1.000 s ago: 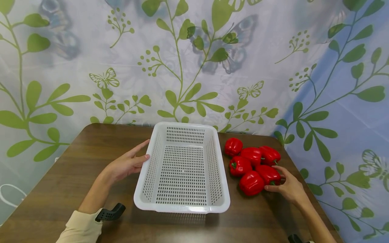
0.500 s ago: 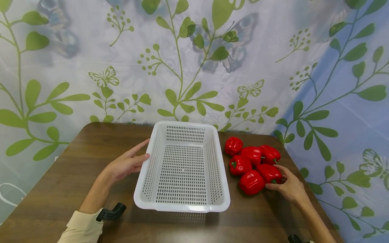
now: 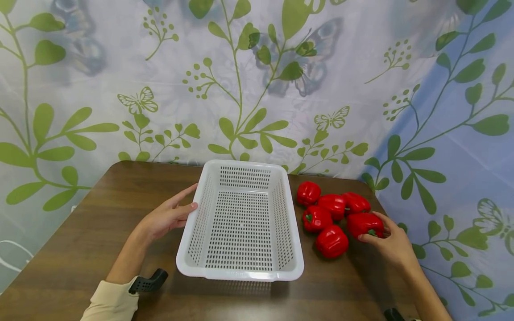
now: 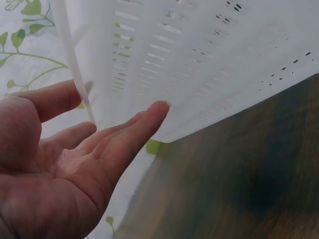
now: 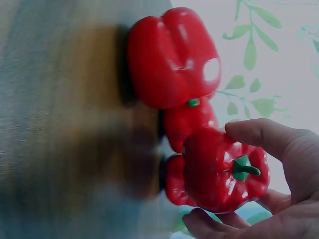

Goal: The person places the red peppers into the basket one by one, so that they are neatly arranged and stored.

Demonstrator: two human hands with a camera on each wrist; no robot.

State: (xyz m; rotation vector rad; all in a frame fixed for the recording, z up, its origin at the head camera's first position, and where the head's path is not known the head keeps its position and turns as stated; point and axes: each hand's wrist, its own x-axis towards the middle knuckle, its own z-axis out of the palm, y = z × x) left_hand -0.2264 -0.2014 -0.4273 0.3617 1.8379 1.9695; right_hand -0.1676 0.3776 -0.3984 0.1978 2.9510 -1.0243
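My right hand (image 3: 391, 240) grips a glossy red bell pepper (image 3: 363, 225) at its stem end, thumb on one side and fingers on the other. In the right wrist view the green stem of this bell pepper (image 5: 222, 172) faces the palm. At the centre is a white perforated plastic basket (image 3: 295, 249) with nothing inside. My left hand (image 3: 166, 218) touches the basket's left side with fairly straight fingers, thumb at the rim. In the left wrist view, the left hand (image 4: 75, 164) has its fingertips against the outer wall of the basket (image 4: 199, 64).
Several other red bell peppers (image 3: 332, 241) lie in a cluster right of the basket, close to the held one. All stand on a dark brown wooden table (image 3: 148, 183). A patterned cloth (image 3: 257, 89) with green leaves hangs behind and along the right side.
My right hand has drawn the held bell pepper to the right, away from the cluster, opening a gap beside the nearest one. My left hand and the basket have stayed put.
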